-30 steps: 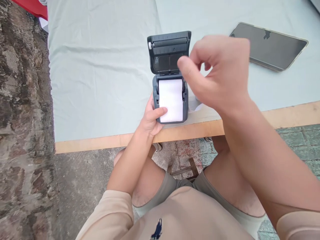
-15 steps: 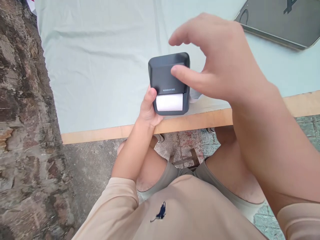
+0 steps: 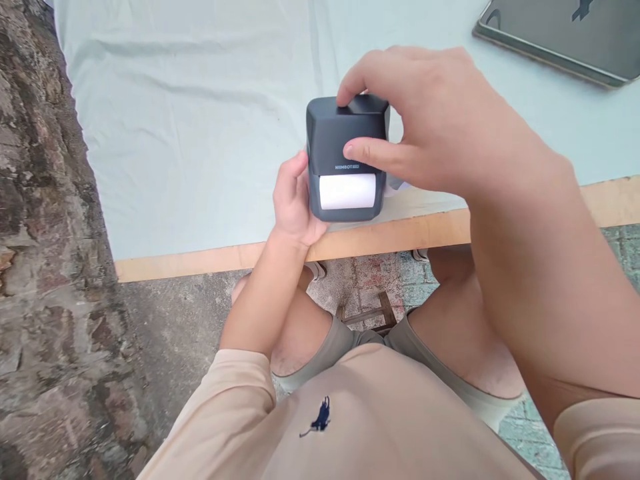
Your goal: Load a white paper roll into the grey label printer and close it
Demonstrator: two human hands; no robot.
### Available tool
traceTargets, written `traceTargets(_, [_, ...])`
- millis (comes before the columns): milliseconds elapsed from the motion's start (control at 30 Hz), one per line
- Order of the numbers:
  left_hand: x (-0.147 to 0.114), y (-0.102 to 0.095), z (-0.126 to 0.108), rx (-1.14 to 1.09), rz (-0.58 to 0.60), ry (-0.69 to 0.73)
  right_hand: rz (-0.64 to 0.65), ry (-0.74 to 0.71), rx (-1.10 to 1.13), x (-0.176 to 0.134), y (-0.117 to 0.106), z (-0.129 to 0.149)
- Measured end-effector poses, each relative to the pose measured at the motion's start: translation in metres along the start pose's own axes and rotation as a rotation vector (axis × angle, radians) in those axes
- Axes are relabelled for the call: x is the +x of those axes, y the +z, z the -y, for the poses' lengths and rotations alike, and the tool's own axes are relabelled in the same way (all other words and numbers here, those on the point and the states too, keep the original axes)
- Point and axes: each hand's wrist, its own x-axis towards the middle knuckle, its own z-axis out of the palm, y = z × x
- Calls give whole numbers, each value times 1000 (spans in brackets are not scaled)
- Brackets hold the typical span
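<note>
A dark label printer (image 3: 330, 140) with "NIIMBOT" lettering is held above the table's near edge. White label paper (image 3: 347, 191) shows in the opening on its lower face. My left hand (image 3: 296, 207) supports the printer from the left and below; its thumb stands slightly off the side, and its other fingers are hidden behind the body. From the right, my right hand (image 3: 425, 120) grips the upper part. Its thumb lies on the front face above the lettering and its index finger bends over the top edge. The other right fingers are mostly hidden.
A pale cloth (image 3: 190, 147) covers the table, whose wooden edge (image 3: 225, 258) faces me. A dark glossy slab like a tablet or phone (image 3: 560, 40) lies at the far right. A rough stone wall (image 3: 45, 253) borders the left. Below is a wooden stool (image 3: 386, 310).
My right index finger has come down onto the printer's top edge. The printer has shifted slightly right and up in view, and my left thumb has come away from its side.
</note>
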Motion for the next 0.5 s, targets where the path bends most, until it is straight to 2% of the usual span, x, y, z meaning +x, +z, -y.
traceTargets(133, [4, 1, 1, -14, -88, 4, 24, -117, 65, -4, -1, -6])
traceTargets(333, [7, -2, 5, -31, -112, 1, 73, -104, 46, -2, 2, -5])
traceTargets(400, [6, -1, 3, -20, -104, -4, -3, -128, 18, -2, 0, -2])
traceTargets(433, [5, 0, 2, -13, -101, -8, -88, -121, 2, -2, -1, -1])
traceTargets(500, [3, 0, -1, -6, -112, -23, -203, -30, 20, -3, -2, 0])
